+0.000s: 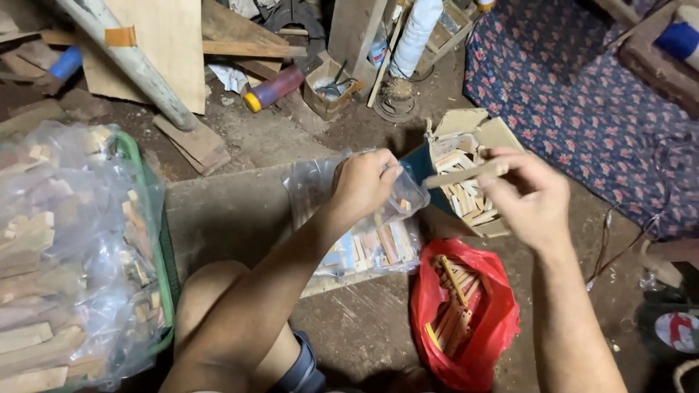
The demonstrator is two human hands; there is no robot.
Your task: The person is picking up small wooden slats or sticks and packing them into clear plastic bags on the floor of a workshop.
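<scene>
My left hand [362, 182] grips the open mouth of a clear plastic bag [364, 244] that holds several small wooden pieces and lies on a grey board [233, 211]. My right hand [528, 193] pinches a short wooden stick [462, 175] level, its tip pointing at the bag's opening. Just behind the stick sits an open cardboard box [473, 131] filled with similar wooden sticks. A red plastic bag [466, 320] with more sticks lies open on the floor below my right hand.
A large clear bag of wood offcuts [65, 255] in a green-rimmed basket fills the left. Planks, a pipe [131, 62], a small box [328, 87] and a white bottle [415, 33] clutter the back. A floral cloth [582, 102] covers the right. My knee [211, 291] is below.
</scene>
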